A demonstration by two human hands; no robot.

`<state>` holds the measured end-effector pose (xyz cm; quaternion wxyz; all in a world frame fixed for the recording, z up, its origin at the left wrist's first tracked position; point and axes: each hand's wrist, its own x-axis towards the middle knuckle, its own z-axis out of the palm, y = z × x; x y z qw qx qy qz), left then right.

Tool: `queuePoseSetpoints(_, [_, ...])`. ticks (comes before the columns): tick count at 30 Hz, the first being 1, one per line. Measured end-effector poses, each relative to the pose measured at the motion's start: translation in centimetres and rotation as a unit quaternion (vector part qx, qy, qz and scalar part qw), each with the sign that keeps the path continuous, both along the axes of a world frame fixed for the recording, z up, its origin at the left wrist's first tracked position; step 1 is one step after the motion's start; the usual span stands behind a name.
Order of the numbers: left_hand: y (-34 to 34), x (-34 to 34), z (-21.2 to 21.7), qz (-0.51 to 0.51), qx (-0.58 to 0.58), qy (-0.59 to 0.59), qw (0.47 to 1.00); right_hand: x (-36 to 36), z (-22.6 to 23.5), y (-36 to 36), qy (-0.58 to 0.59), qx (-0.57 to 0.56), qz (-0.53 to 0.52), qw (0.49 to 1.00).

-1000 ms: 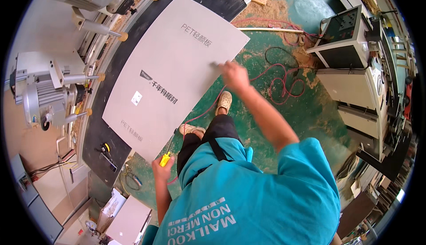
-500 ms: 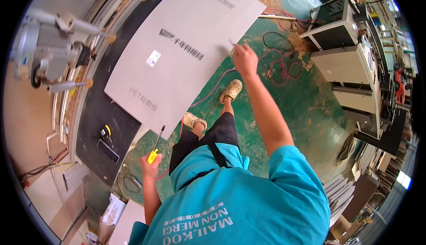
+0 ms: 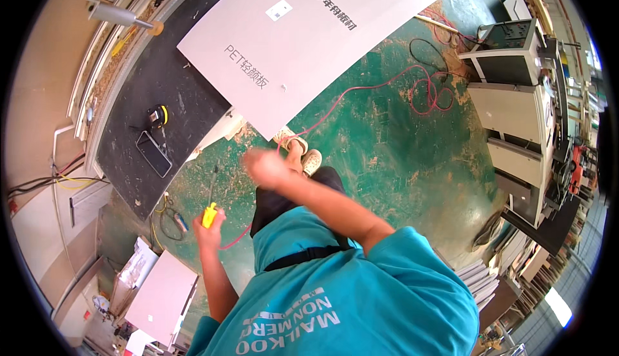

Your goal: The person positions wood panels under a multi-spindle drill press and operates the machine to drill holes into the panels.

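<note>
My left hand point(image 3: 211, 230) is closed around the yellow handle of a screwdriver point(image 3: 209, 215), its dark shaft pointing away from me over the floor. Smeared by motion, my right hand point(image 3: 266, 168) hangs in front of my body, just off the near corner of a large white panel point(image 3: 303, 53); its fingers cannot be made out. The panel lies on a black worktable point(image 3: 164, 76) and juts past the table's right edge. It carries dark print, a small white label point(image 3: 278, 10) and a small mark or bit near its close end.
A tape measure point(image 3: 157, 117) and a phone point(image 3: 153, 154) lie on the table's near end. A pink hose point(image 3: 351, 89) snakes over the green, dusty floor. White cabinets point(image 3: 509, 108) stand at right; machine parts point(image 3: 122, 16) overhang the far left. Another panel point(image 3: 161, 298) leans low at left.
My right hand has come from the panel's right edge back toward my body. I have moved nearer the table's close end, so the panel sits farther up the view. The screwdriver stays in my left hand.
</note>
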<state>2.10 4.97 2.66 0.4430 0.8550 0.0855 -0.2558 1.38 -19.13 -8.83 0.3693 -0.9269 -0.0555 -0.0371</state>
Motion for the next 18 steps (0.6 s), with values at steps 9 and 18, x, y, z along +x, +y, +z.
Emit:
queuePoseSetpoints(9, [6.7, -9.3, -1.8, 0.076, -0.051, 0.039, 0.995, 6.5, 0.8, -22.1, 0.011, -0.26, -0.308, 0.915])
queuePoseSetpoints(18, [8.6, -11.2, -0.5, 0.128, -0.038, -0.052, 0.99, -5.7, -1.8, 10.9, 0.143, -0.066, 0.232, 0.96])
